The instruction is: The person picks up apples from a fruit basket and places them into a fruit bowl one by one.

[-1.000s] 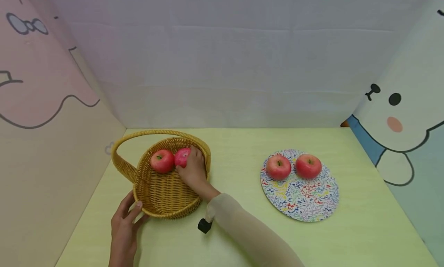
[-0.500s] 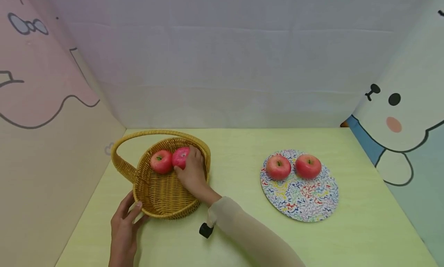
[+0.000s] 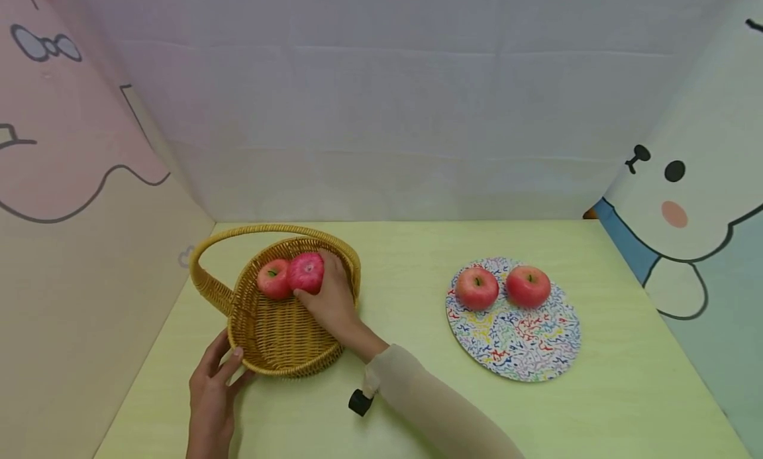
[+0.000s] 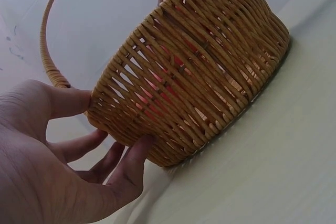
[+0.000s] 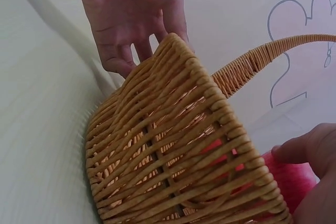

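Note:
A wicker basket with a tall arched handle stands on the left of the table. My left hand holds its near left side, thumb at the rim and fingers bent against the woven wall, as the left wrist view shows. Inside the basket, my right hand grips a deep pink apple, its pale-centred end facing up. A lighter red apple with a green stem lies just left of it in the basket. From the right wrist view, the gripped apple is partly hidden by the fingers and basket wall.
On the right lies a round plate with a colourful squiggle pattern. Two red apples, a left one and a right one, sit on its far half. Cloth walls with cartoon drawings enclose the pale green table at back and sides.
My right hand has shifted the deep pink apple slightly left and up, so it now overlaps the lighter apple in view. The left hand and basket have stayed nearly still.

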Motion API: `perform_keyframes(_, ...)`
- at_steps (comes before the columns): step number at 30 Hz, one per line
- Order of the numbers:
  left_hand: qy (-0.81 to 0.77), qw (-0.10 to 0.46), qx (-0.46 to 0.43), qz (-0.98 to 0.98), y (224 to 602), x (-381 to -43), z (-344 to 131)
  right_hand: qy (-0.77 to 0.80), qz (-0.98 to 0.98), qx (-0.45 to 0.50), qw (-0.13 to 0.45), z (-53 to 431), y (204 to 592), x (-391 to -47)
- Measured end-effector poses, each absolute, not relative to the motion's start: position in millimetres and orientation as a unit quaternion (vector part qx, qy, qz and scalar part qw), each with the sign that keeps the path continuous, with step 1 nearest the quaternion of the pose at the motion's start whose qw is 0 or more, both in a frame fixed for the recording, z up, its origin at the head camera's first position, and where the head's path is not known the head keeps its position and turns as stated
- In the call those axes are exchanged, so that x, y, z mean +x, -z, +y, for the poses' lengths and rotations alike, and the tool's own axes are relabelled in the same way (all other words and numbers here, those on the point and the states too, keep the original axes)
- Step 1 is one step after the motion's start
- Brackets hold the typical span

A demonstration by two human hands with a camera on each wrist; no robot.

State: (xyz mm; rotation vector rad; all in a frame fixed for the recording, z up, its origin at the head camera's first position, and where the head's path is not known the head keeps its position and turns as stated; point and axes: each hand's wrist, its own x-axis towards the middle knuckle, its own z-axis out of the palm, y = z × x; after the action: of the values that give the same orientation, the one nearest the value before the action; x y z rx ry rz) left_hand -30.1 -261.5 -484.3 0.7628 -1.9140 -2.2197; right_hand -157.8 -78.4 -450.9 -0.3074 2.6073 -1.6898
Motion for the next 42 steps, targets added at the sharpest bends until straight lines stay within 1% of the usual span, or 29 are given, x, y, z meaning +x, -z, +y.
perform_keyframes(14, 0.731, 0.057, 0.254, -0.631, 484.5, -30.5, -261.5, 0.530, 0.824, -0.198, 0.032, -61.4, 447.5, -149.8)
perform_keyframes(23, 0.734, 0.056, 0.257, -0.626, 484.5, -30.6, -261.1, 0.548, 0.793, -0.258, 0.068, -45.8, 446.3, -147.0)
perform_keyframes(31, 0.732, 0.056, 0.256, -0.629, 481.9, -31.1, -260.6, 0.582, 0.748, -0.296, 0.122, -31.5, 446.8, -148.3)
perform_keyframes(42, 0.727, 0.062, 0.258, -0.634, 482.8, -29.9, -260.5, 0.572, 0.732, -0.339, 0.146, -12.3, 442.0, -147.7)
